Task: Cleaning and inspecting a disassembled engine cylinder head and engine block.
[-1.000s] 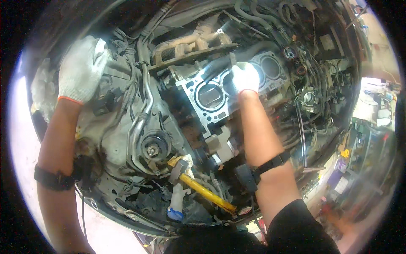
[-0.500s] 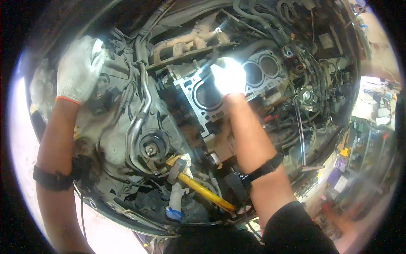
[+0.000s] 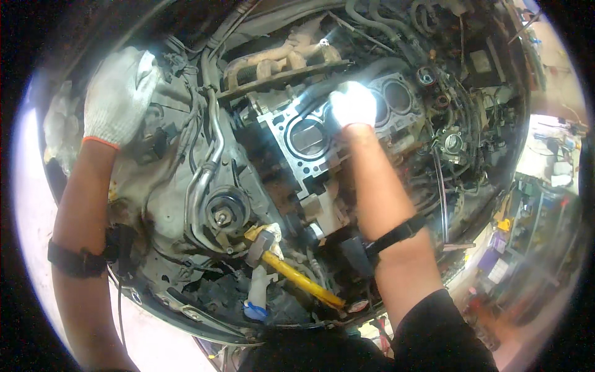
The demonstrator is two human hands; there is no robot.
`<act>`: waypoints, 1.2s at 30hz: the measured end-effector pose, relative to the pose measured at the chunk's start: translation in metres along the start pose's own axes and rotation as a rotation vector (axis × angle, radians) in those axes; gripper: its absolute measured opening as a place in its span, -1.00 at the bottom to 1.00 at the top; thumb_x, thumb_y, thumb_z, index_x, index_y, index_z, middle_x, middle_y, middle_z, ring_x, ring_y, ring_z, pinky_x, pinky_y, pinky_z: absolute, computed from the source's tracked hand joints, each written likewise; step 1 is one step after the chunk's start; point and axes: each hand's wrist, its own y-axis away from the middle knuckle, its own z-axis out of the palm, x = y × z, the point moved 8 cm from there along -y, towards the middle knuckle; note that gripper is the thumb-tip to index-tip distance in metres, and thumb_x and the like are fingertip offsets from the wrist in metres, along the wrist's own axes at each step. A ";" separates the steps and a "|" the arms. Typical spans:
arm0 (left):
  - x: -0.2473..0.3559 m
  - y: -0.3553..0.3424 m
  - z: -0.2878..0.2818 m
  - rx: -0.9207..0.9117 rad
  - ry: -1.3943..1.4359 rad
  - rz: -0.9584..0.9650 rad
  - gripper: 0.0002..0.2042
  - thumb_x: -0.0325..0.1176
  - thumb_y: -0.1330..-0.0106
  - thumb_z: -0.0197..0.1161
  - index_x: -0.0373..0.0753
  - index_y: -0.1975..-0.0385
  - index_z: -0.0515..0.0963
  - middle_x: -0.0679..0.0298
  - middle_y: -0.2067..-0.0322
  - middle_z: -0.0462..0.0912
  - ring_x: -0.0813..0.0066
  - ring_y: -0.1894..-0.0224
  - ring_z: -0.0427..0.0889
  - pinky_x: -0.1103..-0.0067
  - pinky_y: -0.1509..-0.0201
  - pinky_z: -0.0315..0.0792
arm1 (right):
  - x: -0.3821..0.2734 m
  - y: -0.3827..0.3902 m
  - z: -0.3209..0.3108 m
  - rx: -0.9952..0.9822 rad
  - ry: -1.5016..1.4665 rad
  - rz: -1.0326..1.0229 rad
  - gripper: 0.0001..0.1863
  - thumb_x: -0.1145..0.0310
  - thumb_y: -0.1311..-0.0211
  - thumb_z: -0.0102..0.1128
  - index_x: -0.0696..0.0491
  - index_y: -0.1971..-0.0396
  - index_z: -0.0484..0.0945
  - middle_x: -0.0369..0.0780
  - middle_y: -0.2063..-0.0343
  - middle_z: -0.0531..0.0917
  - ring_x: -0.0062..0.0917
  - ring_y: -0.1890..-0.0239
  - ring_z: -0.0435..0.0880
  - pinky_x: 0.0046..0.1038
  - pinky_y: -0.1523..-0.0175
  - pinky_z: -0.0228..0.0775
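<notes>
My right hand, in a white glove, is over the flat top face of an engine block, between the near-left cylinder bore and the farther bores. Its fingers look closed, but strong glare washes them out and hides whatever they may hold. My left hand, in a white knit glove with an orange cuff edge, leans on the bodywork at the left side of the engine bay. The fingers there are curled in, and no object shows in them.
A hammer with a yellow handle lies across the near edge of the bay, beside a pale filler neck with a blue cap. Behind the block sits a rusty exhaust manifold. Metal pipes run along the left; hoses and wiring crowd the right.
My right hand has slid a little to the right and away from me along the block top, uncovering more of the near-left bore. My left hand has stayed nearly in place.
</notes>
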 end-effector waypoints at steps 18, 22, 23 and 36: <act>-0.011 0.002 0.000 0.018 -0.006 0.018 -0.78 -0.24 -0.37 0.24 -0.26 0.16 0.57 0.00 0.22 0.60 -0.08 0.07 0.56 0.20 -0.02 0.44 | -0.024 0.090 0.017 -0.100 -0.134 0.093 -0.70 0.23 -0.24 0.19 0.08 0.16 0.74 -0.01 0.17 0.77 -0.09 0.06 0.74 -0.18 -0.13 0.55; 0.000 0.000 0.001 -0.034 0.015 0.025 -0.77 -0.24 -0.36 0.25 -0.26 0.15 0.57 -0.01 0.21 0.60 -0.09 0.06 0.56 0.20 -0.03 0.44 | -0.050 0.093 0.025 -0.131 -0.049 0.062 -0.71 0.22 -0.26 0.19 0.06 0.16 0.73 -0.03 0.19 0.78 -0.09 0.06 0.74 -0.17 -0.11 0.55; -0.002 0.001 0.003 -0.035 0.011 0.021 -0.77 -0.24 -0.36 0.25 -0.26 0.15 0.57 -0.01 0.21 0.60 -0.09 0.06 0.56 0.20 -0.03 0.44 | -0.061 0.095 0.030 -0.185 -0.024 0.047 -0.72 0.22 -0.26 0.19 0.07 0.19 0.73 -0.02 0.19 0.78 -0.08 0.06 0.74 -0.17 -0.10 0.55; -0.008 0.003 0.006 0.051 0.023 0.019 -0.74 -0.20 -0.36 0.26 -0.27 0.15 0.55 -0.02 0.22 0.60 -0.09 0.06 0.58 0.19 -0.03 0.46 | -0.041 0.096 0.056 -0.413 -0.272 0.056 -0.64 0.12 -0.22 0.20 0.05 0.17 0.75 -0.01 0.16 0.77 -0.06 0.05 0.73 -0.22 -0.11 0.54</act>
